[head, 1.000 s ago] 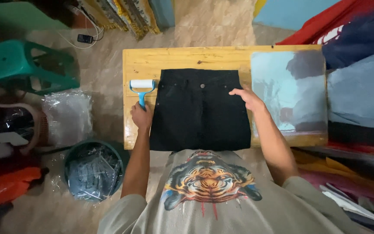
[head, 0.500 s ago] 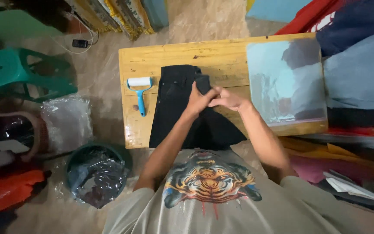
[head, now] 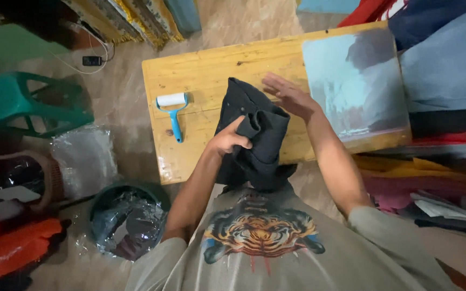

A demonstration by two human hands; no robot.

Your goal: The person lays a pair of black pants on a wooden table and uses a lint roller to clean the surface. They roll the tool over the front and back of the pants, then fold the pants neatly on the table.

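Denim garment point(head: 254, 134) looks soft, floppy; grip its folded edge. Your left hand point(head: 227, 141) grasps it; right hand point(head: 289, 98) lies flat, released, beside the fold.

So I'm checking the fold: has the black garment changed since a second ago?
Yes. The black garment, earlier spread flat beside the lint roller, is now folded narrower, farther from it.

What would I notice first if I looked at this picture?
Probably the black garment, folded into a bundle in the middle of the wooden table, with the left hand gripping its fold and the right hand flat and open beside it. Left of it on the table lies a blue-handled lint roller, and a green stool stands on the floor further left.
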